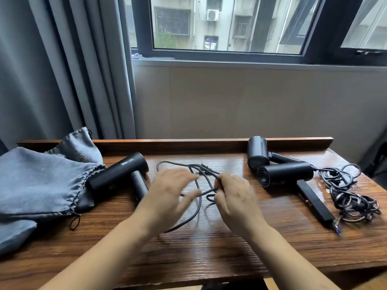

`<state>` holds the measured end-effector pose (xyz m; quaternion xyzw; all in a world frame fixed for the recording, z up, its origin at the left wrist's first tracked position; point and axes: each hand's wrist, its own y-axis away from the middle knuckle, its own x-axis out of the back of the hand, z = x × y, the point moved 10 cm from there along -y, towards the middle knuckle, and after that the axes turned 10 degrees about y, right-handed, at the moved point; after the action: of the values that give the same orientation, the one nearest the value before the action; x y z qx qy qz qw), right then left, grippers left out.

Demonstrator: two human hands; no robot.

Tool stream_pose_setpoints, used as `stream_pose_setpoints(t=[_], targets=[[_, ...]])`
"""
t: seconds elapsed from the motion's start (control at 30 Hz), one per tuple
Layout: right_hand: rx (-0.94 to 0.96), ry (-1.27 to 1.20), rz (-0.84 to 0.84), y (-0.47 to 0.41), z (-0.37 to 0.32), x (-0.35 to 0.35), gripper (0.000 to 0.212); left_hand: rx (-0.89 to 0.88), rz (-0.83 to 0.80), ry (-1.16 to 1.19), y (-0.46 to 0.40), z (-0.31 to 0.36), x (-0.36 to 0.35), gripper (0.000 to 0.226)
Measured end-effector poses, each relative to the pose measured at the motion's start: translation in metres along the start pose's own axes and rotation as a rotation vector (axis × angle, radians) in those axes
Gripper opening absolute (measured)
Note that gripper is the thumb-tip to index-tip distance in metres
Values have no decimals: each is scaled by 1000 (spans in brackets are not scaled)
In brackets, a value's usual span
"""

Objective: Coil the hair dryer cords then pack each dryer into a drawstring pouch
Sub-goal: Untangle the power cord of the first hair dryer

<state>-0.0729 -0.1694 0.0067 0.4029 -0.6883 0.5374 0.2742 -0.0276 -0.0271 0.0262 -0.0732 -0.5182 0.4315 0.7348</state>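
Right hand: my right hand (234, 197) pinches several strands of the cord (199, 185) between thumb and curled fingers, at table centre.
Left hand: my left hand (167, 191) is blurred, with fingers spread; one strand passes under its fingertips. Whether it grips that strand I cannot tell.
Cord: black, lying in loose loops on the table (209, 254) between my hands, reaching toward 12 o'clock and trailing back toward 6 o'clock under my left wrist.
Left dryer: a black dryer (119, 173) at 10 o'clock, barrel tilted, its rear end lying at the mouth of a pouch, its handle pointing toward me just beside my left hand.
Pouches: grey drawstring pouches (41, 181) piled at 9 o'clock, covering the table's left end; a black drawstring loop (75, 221) lies on the wood by them.
Right dryers: two black dryers at 2 o'clock, the far dryer (258, 153) against the back rail, the near dryer (287, 172) touching it, handle slanting toward 4 o'clock.
Tangle: their cords (351, 193) lie heaped at 3 o'clock, near the right edge.
Edges: a raised rail (188, 143) closes the far side; the near edge lies under my forearms.
Open room: bare wood between the cord and the right dryers, and in front of me toward 6 o'clock.
Backdrop: curtain (62, 70) at 10 o'clock, window (230, 24) at 12 o'clock.
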Motion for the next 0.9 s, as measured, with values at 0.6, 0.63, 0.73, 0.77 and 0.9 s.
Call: stream_pose_setpoints(t=[0.6, 0.63, 0.73, 0.77, 0.9], targets=[[-203, -418, -135, 4, 38, -19, 17, 403, 161, 267, 8, -60, 32, 23], [-185, -419, -155, 5, 33, -20, 17, 370, 146, 172, 7, -58, 31, 20], [-116, -423, -204, 6, 15, -21, 18, 106, 11, -231, 2, -30, 9, 39], [-90, -431, -216, 6, 9, -21, 17, -17, -50, -294, 2, -15, -6, 46], [-79, -443, -194, 7, -1, -15, 16, -228, -161, -236, -3, 25, -35, 32]])
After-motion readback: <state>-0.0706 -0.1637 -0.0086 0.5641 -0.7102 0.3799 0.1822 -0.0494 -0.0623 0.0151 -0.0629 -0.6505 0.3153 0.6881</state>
